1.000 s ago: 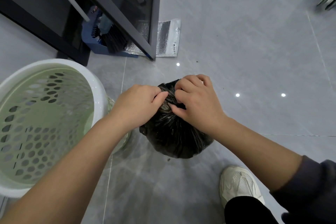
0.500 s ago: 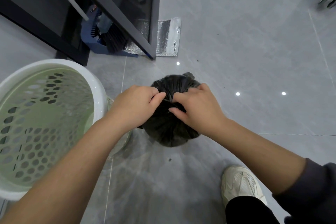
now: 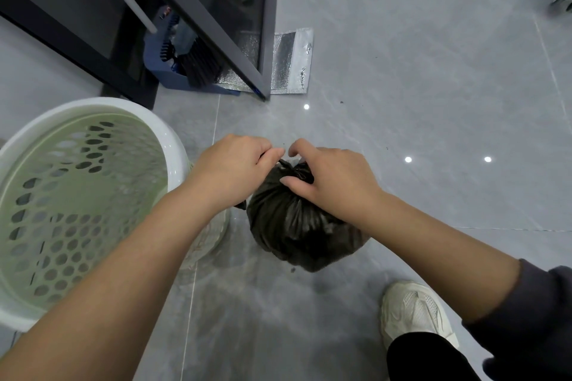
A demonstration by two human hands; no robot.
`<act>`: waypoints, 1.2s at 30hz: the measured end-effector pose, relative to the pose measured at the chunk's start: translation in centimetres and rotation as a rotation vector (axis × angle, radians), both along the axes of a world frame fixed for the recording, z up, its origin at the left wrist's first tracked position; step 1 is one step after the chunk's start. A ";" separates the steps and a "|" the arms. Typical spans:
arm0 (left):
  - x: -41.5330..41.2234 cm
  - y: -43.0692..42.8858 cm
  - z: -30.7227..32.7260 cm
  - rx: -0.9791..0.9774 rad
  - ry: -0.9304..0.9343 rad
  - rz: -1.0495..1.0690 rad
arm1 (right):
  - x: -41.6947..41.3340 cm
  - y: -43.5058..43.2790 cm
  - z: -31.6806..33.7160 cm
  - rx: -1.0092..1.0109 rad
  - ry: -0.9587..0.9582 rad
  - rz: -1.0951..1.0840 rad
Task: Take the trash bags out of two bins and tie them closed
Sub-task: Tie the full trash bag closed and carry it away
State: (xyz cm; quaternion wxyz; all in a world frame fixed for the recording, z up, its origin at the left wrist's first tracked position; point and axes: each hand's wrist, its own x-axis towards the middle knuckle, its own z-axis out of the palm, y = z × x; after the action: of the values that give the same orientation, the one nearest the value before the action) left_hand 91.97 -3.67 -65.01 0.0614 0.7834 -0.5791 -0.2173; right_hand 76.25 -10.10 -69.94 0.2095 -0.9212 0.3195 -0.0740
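Grey tile floor point(image 3: 402, 71); both hands pinching black bag point(image 3: 297, 226) neck, seemingly knotted.

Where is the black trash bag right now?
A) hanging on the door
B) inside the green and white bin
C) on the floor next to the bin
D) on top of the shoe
C: the black trash bag sits on the grey floor to the right of the bin, outside it, with the left hand and the right hand at its gathered top.
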 end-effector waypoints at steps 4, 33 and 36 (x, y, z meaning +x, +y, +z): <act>0.2 -0.1 0.1 0.006 -0.021 -0.017 | 0.0 0.0 -0.3 0.030 -0.012 0.052; 0.0 0.7 0.4 -0.006 0.058 0.079 | 0.3 -0.8 -0.7 -0.192 0.032 -0.003; 0.1 0.7 0.8 0.002 0.058 0.072 | 0.2 -0.7 -0.8 -0.199 -0.008 -0.057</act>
State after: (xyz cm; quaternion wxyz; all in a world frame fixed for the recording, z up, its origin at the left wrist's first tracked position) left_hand 92.04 -2.97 -64.23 0.0852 0.7970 -0.5484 -0.2382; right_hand 76.49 -10.84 -70.75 0.1157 -0.9277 0.3358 -0.1148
